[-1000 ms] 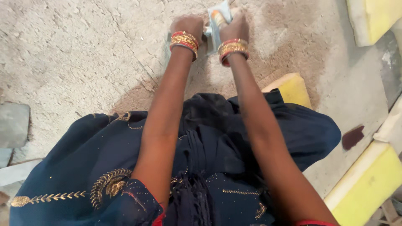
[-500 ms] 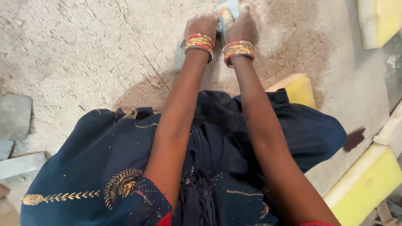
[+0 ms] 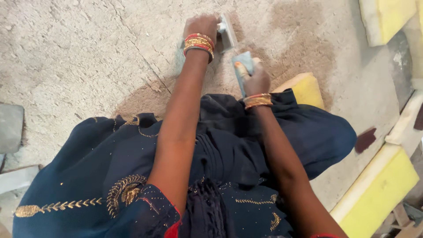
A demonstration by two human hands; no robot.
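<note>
Left hand (image 3: 200,27) at top centre closes its grip on a pale blue-grey block (image 3: 227,33) on the floor (image 3: 79,53). Just below, right hand (image 3: 255,79) pinches a thin blue pad (image 3: 243,66); it looks light and bendy, best held by its edges.

Dusty concrete floor (image 3: 88,53), yellow foam blocks (image 3: 379,189) alongside

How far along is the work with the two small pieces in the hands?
Done: no finished result is visible, only a brown dusty patch on the floor. In hand: the left hand presses a grey piece on the floor, and the right hand holds a blue piece apart from it. Left: the yellow foam blocks lie untouched.
</note>
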